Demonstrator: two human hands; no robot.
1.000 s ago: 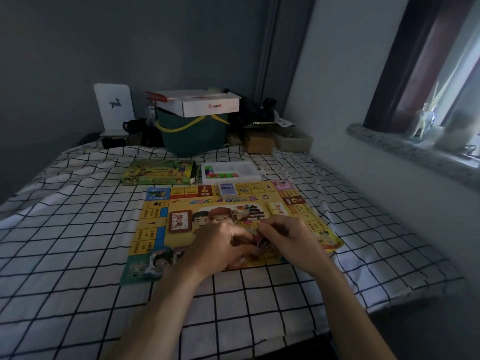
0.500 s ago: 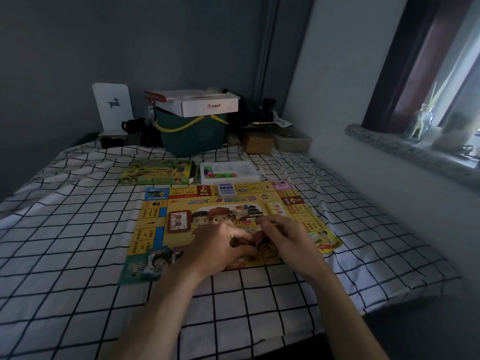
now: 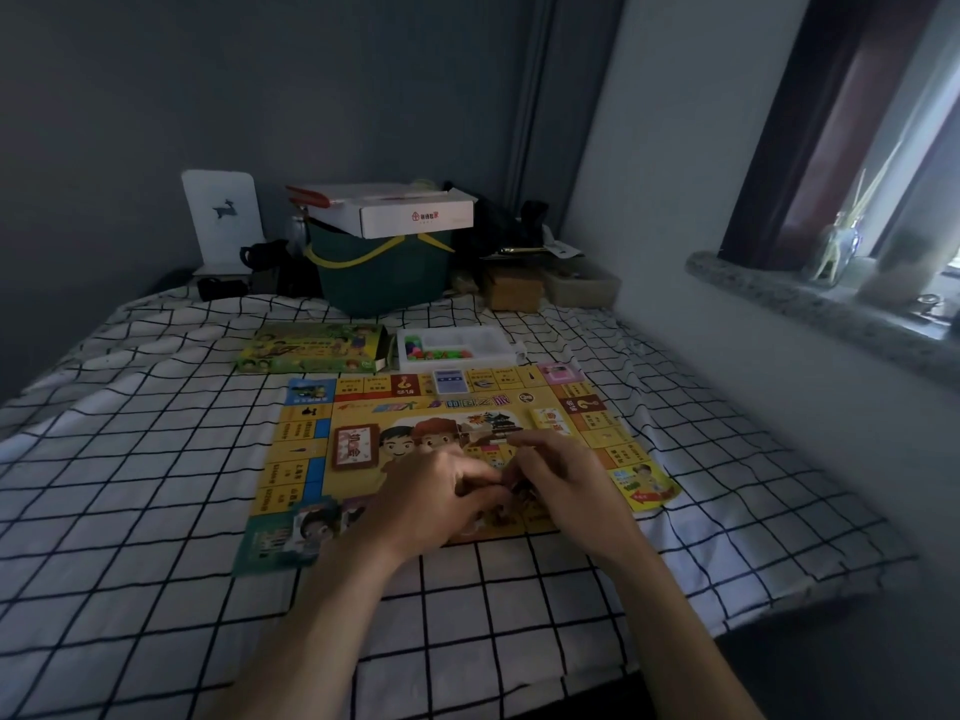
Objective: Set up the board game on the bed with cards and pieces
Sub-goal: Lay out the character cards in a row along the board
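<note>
Looking down from the head camera, the game board (image 3: 452, 454) lies flat on the bed (image 3: 130, 485), which has a white sheet with a black grid. Both hands meet over the near middle of the board: the left hand (image 3: 436, 498) and the right hand (image 3: 566, 483) have their fingers curled in toward each other, touching or nearly so, around something small and dark that's too hidden to name, so I can't tell what's actually being held. A red-framed card (image 3: 356, 447) sits on the board just left of the left hand, a small yellow card stack (image 3: 551, 420) sits up beyond the right hand, and a blue card (image 3: 450, 381) rests on the far edge of the board. Past the board, well away from the hands, the green game box (image 3: 311, 348) lies next to a white tray (image 3: 457, 348) with colourful little pieces in it. At the head of the bed there's a dark green basket (image 3: 384, 272) with a white carton (image 3: 395, 210) on top, and a windowsill (image 3: 821, 309) runs along the right.
</note>
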